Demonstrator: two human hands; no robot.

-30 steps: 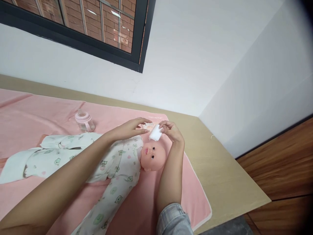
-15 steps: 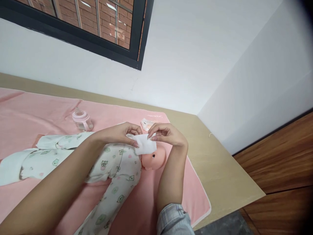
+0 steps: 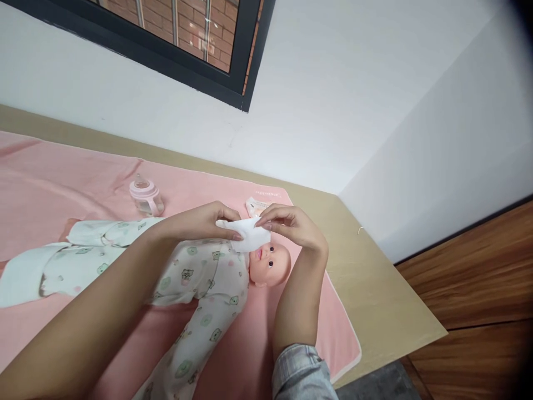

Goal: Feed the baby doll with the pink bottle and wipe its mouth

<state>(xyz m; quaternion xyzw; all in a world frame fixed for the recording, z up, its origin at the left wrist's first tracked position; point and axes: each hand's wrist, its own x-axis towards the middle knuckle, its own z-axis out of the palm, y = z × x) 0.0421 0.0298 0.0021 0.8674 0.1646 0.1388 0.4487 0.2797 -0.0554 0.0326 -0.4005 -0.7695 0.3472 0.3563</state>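
A white wipe (image 3: pixel 252 236) is stretched between my two hands, above the neck and chin of a baby doll (image 3: pixel 272 266). My left hand (image 3: pixel 216 219) pinches its left side between thumb and fingers. On the other side, my right hand (image 3: pixel 291 222) grips its upper right corner with the fingertips. The doll lies on its back in white patterned pyjamas (image 3: pixel 187 275), its head to the right. Its eyes and mouth show beside the wipe. My left forearm covers part of the doll's body.
The doll lies on a pink blanket (image 3: pixel 100 175) over a wooden table (image 3: pixel 375 311). A pink baby bottle (image 3: pixel 146 197) stands beyond the doll's legs. Behind my hands lies a small crumpled packet (image 3: pixel 255 206). A wall with a window (image 3: pixel 183 33) rises behind the table.
Both hands have lifted the wipe slightly off the doll's face, so more of its eyes and mouth show. The wipe looks more folded. The whole view has shifted a little.
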